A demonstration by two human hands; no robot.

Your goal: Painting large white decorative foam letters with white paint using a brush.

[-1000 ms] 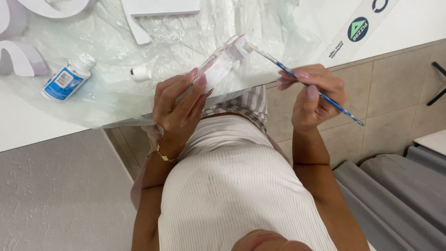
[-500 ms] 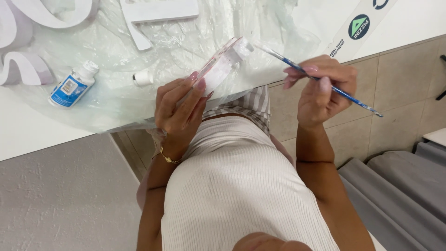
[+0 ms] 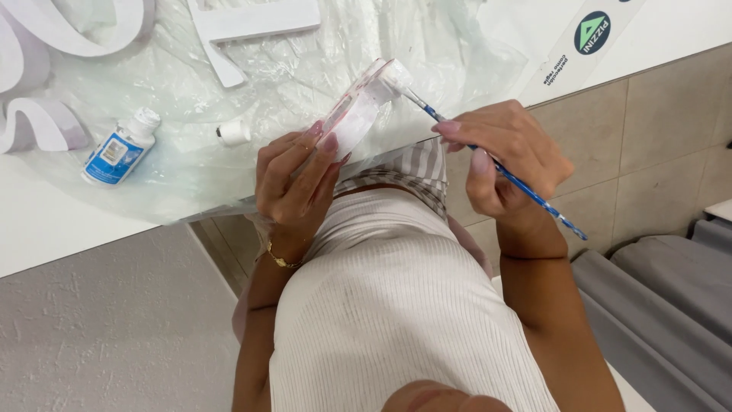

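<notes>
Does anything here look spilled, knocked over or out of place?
One thing: the small paint bottle lies on its side on the plastic sheet, with a white cap lying apart from it. No spill shows. The left hand holds a flat piece; the right hand holds a brush to it.

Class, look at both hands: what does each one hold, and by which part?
The left hand grips a flat wooden piece by its lower end. The right hand pinches a blue paintbrush around the middle of its handle, bristles touching the piece's top.
</notes>
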